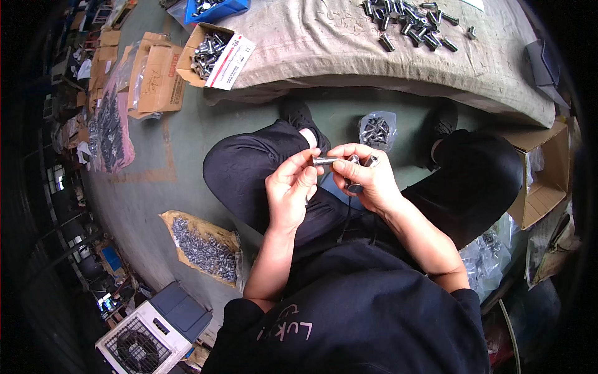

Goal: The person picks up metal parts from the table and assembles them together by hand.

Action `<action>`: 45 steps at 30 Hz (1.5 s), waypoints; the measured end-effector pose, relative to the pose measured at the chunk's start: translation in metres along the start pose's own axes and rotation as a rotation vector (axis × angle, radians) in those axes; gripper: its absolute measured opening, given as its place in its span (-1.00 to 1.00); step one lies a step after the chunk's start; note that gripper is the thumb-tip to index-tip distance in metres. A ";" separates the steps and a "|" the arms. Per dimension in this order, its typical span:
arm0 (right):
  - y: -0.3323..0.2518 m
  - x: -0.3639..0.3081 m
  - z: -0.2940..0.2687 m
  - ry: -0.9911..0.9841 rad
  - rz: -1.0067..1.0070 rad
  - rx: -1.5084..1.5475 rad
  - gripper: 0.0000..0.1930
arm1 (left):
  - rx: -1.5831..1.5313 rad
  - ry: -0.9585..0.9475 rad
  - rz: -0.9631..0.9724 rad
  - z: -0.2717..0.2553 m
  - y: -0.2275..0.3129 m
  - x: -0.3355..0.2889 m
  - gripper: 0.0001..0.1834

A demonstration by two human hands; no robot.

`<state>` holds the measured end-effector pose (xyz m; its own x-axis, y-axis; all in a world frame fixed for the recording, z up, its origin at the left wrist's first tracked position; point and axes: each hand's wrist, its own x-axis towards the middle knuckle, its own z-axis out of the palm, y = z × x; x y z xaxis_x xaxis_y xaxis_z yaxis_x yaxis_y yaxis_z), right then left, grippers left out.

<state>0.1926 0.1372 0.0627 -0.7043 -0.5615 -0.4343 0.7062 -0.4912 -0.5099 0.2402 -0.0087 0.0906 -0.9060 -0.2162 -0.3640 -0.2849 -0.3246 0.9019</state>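
In front of my lap, a shiny metal pin (324, 161) with a wider end lies level between my two hands. My left hand (290, 192) pinches its left end between thumb and fingertips. Thumb and forefinger of my right hand (374, 181) grip the other end. Several more metal pins (354, 186) are tucked in the right hand's fingers, pointing different ways. Below the left palm a small dark tip shows; I cannot make out what it belongs to. Just beyond the hands, a clear plastic bag (378, 131) of metal parts rests on the floor.
A cloth-covered table (299, 56) stands ahead, carrying a heap of metal pins (414, 25). At its left edge are an open carton (215, 59) of parts and a blue bin (218, 9). A tray of small parts (205, 249), a fan unit (140, 343) and a cardboard box (542, 202) surround me.
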 end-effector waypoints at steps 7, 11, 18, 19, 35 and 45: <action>0.004 -0.001 0.003 0.008 -0.192 -0.148 -0.81 | 0.048 0.027 0.008 -0.002 0.003 0.001 -0.72; 0.004 0.000 0.001 0.011 -0.154 -0.100 -0.80 | 0.044 0.012 0.018 0.001 0.007 -0.001 -0.75; 0.003 0.001 0.001 0.013 -0.158 -0.037 -0.78 | 0.352 -0.050 0.281 0.004 0.009 0.001 -0.66; 0.004 0.001 0.001 0.018 -0.161 -0.043 -0.77 | 0.320 -0.045 0.249 0.005 0.010 0.000 -0.62; 0.006 0.005 -0.005 -0.084 -0.060 0.268 -0.86 | 0.197 -0.093 0.239 0.004 0.005 0.005 -0.51; 0.015 0.000 0.006 -0.135 0.000 -0.247 -0.81 | 0.323 0.108 0.377 0.011 -0.005 0.010 -0.43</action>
<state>0.2038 0.1258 0.0591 -0.6764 -0.6536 -0.3396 0.6553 -0.3234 -0.6827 0.2293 0.0010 0.0850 -0.9318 -0.3629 -0.0054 -0.0415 0.0919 0.9949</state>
